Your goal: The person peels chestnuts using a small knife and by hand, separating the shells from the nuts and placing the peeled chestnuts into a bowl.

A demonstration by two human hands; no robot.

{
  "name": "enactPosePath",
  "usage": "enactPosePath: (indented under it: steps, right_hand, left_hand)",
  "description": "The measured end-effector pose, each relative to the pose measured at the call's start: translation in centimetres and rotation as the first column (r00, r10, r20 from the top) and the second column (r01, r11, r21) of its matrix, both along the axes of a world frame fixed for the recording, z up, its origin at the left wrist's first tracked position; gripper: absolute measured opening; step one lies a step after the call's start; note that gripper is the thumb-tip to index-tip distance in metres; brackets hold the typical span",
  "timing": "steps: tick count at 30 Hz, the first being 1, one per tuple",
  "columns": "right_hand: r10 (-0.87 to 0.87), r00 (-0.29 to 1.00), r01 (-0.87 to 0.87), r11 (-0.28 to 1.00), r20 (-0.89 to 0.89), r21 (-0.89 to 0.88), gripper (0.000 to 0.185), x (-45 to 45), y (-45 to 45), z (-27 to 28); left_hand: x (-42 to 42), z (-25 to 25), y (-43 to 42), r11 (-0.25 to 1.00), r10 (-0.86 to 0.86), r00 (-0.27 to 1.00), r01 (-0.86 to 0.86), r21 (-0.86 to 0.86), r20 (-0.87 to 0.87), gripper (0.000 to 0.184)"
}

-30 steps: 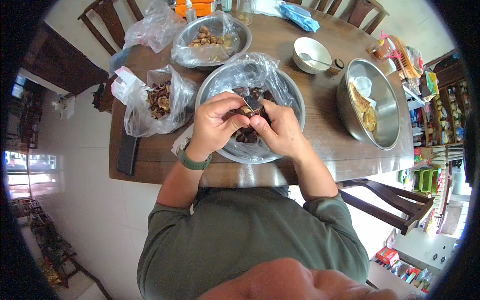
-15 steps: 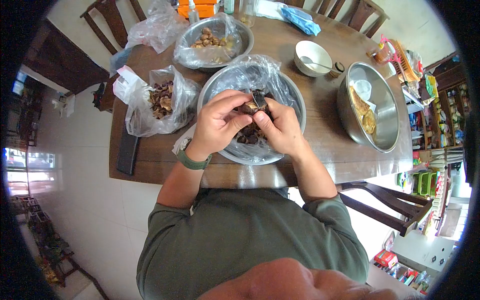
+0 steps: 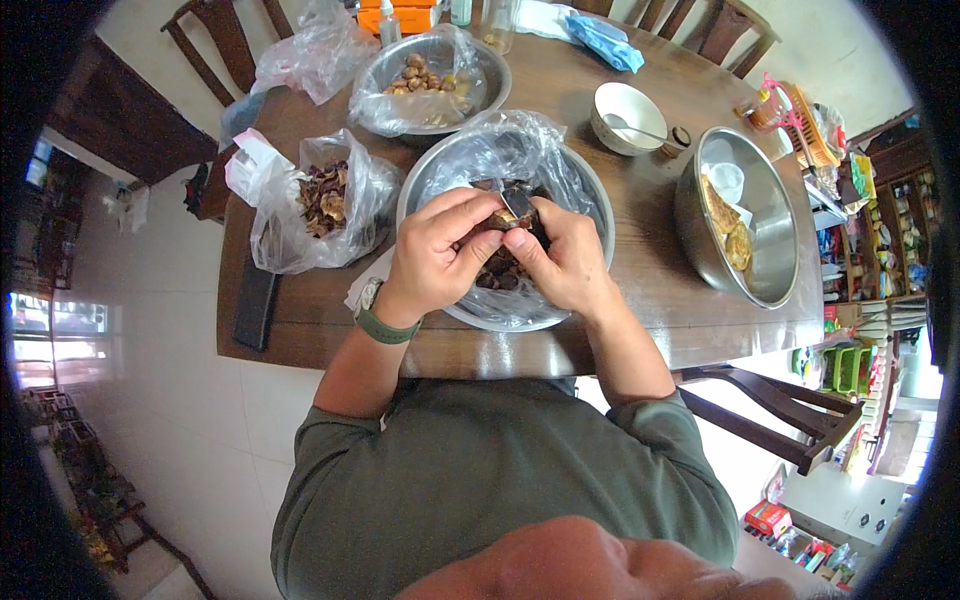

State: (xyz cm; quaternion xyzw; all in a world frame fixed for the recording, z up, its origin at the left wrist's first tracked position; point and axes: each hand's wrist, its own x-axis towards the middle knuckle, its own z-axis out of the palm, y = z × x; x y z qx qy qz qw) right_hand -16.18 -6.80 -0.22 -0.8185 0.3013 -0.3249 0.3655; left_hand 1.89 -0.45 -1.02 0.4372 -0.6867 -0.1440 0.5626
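Note:
My left hand (image 3: 435, 255) and my right hand (image 3: 565, 255) meet over a metal basin (image 3: 605, 215) lined with clear plastic. Between their thumbs and fingers they grip a small dark brown piece (image 3: 512, 219) with a paler patch, perhaps a nut. A flat, dark, shiny part like a small blade (image 3: 517, 203) shows at its upper side by my right fingers; I cannot tell what it is. Beneath my hands, dark brown pieces (image 3: 500, 272) lie in the basin, partly hidden by the hands.
A plastic bag (image 3: 290, 240) of brown shell-like scraps stands left. Behind is a lined bowl (image 3: 495, 75) with round brown nuts (image 3: 415, 75). Right are a white bowl (image 3: 612, 100) with a spoon and a steel bowl (image 3: 775, 250) holding yellow-brown pieces. A dark phone-like slab (image 3: 257, 308) lies front left.
The dark shiny part has tilted and its flat face shows more over the brown piece. Both hands stay nearly in place; the whole view has shifted slightly.

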Motion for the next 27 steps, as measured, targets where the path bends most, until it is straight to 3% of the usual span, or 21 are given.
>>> enactPosePath:
  steps: [27]
  right_hand:
    - [-0.013,1.000,0.013,1.000,-0.028,-0.004,0.040,0.46,0.13,1.00]
  left_hand:
    - [-0.54,0.55,0.83,0.992,0.126,0.992,-0.125,0.012,-0.027,0.029]
